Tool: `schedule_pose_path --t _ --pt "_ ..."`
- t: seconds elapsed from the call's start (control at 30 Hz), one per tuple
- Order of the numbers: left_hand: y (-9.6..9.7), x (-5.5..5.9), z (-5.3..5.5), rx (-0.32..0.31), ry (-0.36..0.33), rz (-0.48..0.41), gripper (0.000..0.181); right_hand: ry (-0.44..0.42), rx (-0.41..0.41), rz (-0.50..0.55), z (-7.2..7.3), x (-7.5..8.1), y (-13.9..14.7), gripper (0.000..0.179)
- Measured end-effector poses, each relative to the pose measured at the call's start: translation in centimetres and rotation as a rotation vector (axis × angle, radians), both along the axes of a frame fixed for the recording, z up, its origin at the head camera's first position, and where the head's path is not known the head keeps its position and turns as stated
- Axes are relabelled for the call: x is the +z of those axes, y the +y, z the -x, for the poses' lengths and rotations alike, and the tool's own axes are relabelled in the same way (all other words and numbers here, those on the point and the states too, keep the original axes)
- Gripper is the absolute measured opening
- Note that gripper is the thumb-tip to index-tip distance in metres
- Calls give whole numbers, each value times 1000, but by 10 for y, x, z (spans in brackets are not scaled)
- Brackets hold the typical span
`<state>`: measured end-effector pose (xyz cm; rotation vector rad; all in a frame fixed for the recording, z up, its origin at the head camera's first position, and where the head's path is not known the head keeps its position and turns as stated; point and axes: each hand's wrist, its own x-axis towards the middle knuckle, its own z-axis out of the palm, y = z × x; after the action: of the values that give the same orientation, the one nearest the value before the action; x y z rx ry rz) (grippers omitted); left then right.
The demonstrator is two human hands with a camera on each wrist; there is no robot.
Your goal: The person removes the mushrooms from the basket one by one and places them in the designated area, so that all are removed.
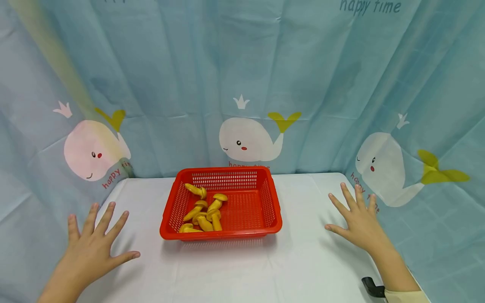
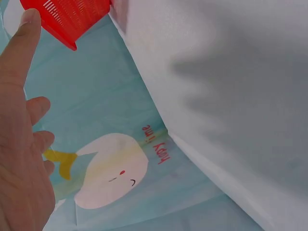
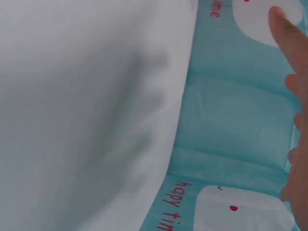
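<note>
A red plastic basket with slotted walls stands at the middle of the table. Inside it, toward the left, lie several yellow-brown mushrooms, some overlapping. To the left of the basket my left hand hovers over the table with its fingers spread, holding nothing. My right hand is held over the table on the other side, fingers spread apart and nothing in them. In the left wrist view, the thumb overlaps a corner of the basket. Only table, curtain and part of the hand show in the right wrist view.
A white cloth covers the table. Blue curtains printed with whales enclose its back and both sides. A black strap piece sits by the right wrist, beside a pale sleeve.
</note>
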<state>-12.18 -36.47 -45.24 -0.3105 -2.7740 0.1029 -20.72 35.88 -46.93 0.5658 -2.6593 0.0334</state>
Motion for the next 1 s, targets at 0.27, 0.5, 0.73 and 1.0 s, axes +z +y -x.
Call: schedule_pose_path --t 0.27,0.5,0.73,1.0 --pt "7 -1 3 6 -11 -6 121 14 4 6 3 1 -11 97" --pt "10 -6 5 10 -1 -10 118 15 26 11 6 1 -21 96" --pt "14 -9 4 48 -29 -20 121 11 30 9 5 5 -34 94" --pt "18 -16 5 45 -37 -67 122 16 39 27 2 5 -49 94"
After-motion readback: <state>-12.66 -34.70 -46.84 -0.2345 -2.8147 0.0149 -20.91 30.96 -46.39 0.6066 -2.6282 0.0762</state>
